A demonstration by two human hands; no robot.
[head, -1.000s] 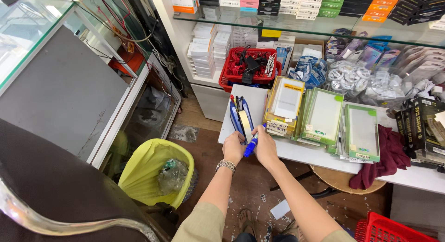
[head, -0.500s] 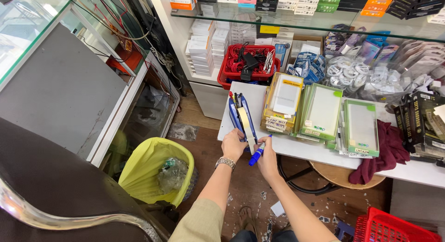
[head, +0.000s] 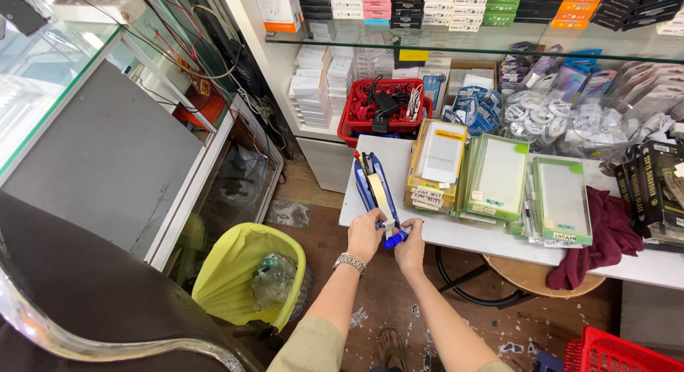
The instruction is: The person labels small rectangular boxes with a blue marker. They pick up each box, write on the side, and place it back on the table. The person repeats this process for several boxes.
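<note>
Holding both hands close together at the near edge of the white table [head: 370, 147], I have my left hand [head: 365, 234] wrapped around the near end of the long blue tool [head: 375, 189] and my right hand [head: 410, 245] pinching the small blue marker-like piece [head: 397, 237] just beside it. Compared with a second ago, my hands have drawn nearer to each other and the view has shifted a little closer to the table, so the grip on the tool looks more settled now. The tool lies lengthwise, its far tip pointing toward the red basket [head: 347, 119] of cables. To its right stand stacked green-edged flat packets [head: 498, 178], and a yellow-lined bin [head: 235, 269] sits on the floor to the near left.
</note>
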